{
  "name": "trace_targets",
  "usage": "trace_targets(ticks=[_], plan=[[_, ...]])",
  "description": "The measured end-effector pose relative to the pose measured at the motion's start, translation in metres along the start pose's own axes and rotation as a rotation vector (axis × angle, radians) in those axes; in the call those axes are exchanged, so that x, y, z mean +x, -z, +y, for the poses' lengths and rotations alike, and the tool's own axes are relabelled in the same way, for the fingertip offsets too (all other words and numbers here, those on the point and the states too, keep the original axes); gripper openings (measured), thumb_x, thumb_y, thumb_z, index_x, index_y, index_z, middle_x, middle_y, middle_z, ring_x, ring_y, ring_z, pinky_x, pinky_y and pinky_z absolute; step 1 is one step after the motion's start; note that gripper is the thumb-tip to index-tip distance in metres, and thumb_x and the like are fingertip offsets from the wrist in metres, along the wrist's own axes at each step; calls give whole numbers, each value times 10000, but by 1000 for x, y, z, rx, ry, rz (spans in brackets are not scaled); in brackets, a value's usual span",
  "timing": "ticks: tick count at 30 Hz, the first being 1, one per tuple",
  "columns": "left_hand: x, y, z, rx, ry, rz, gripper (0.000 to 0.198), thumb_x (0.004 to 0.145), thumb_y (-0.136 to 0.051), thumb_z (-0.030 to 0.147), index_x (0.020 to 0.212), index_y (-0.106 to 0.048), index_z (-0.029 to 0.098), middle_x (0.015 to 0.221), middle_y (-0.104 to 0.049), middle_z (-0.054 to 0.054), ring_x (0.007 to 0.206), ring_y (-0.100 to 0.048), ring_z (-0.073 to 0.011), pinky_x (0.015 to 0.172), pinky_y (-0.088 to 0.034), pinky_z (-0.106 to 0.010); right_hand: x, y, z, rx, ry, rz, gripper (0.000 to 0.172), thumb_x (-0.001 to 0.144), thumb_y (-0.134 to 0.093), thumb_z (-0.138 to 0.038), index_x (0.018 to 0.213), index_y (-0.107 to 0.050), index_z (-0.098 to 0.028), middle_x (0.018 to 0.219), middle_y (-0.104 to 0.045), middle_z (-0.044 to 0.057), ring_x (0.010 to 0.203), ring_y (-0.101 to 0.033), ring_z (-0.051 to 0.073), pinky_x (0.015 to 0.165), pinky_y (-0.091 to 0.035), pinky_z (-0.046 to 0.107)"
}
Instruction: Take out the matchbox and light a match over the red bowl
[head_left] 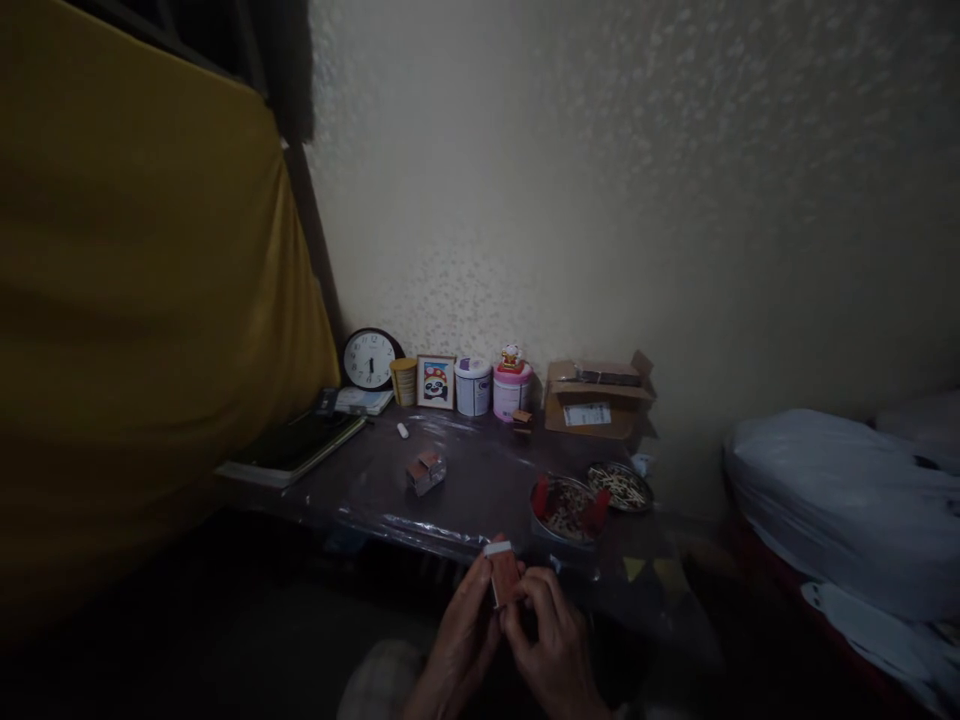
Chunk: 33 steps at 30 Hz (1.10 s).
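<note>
A small reddish-brown matchbox (505, 578) is held upright and slightly tilted in front of the table's near edge, with a white strip showing at its top end. My left hand (463, 618) is closed around its left side. The fingers of my right hand (551, 630) are closed and pinch at its lower right side; the contact is partly hidden. Just beyond my hands stands a round metal tin (564, 510) with small dark bits and two red pieces at its rim. Beside it a round dish (619, 487) holds many thin, pale sticks.
A plastic-wrapped pack of matchboxes (426, 473) lies mid-table, a small white object (403, 430) behind it. Along the wall stand a clock (370, 358), yellow cup (403, 382), framed panda picture (436, 382), two tubs (473, 388) and a cardboard box (592, 405). A yellow curtain (150, 300) hangs left.
</note>
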<state>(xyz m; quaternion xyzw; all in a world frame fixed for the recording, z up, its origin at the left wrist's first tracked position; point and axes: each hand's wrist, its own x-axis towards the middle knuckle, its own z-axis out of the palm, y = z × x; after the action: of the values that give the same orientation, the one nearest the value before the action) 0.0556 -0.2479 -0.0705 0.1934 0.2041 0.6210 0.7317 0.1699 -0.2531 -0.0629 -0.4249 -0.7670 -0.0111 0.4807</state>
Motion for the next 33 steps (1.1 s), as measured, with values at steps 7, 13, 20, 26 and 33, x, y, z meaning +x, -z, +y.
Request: trace_targets(ticks=[7,13,20,26,33], plan=[[1,-6,12,342,-50,108,469,711,-659,392,1132,-607,193,960,-700,-80,929,-622,-238,808,-464,-329,3,15,0,171,-153,-178,140,776,-503,-131,893,-511,-208,894,-569,40,776,-598,158,695,-495,269],[4,-5,17,987,-402,171,450,697,-653,343,1107,-603,165,992,-649,-76,962,-580,-225,880,-435,-351,15,17,14,401,-340,-173,125,839,-468,-217,937,-542,-193,935,-601,53,838,-612,160,756,-497,268],[-2,-1,9,1387,-553,55,412,802,-499,280,1203,-516,192,1050,-573,-100,955,-583,-213,845,-477,-371,25,11,11,388,-431,-228,92,823,-520,-269,822,-567,-191,812,-649,29,788,-626,174,734,-474,269],[-2,4,9,1345,-439,-3,402,749,-558,241,1149,-575,219,1061,-578,-101,990,-567,-238,885,-452,-399,28,15,14,370,-372,-371,116,809,-492,-190,772,-602,-199,751,-650,-4,721,-619,145,686,-458,232],[-1,14,12,1119,-275,-198,382,672,-685,256,1051,-647,218,1075,-586,-99,1038,-528,-268,931,-386,-382,18,15,32,346,-305,-584,214,789,-474,-142,805,-674,-215,807,-681,11,790,-626,165,733,-457,268]])
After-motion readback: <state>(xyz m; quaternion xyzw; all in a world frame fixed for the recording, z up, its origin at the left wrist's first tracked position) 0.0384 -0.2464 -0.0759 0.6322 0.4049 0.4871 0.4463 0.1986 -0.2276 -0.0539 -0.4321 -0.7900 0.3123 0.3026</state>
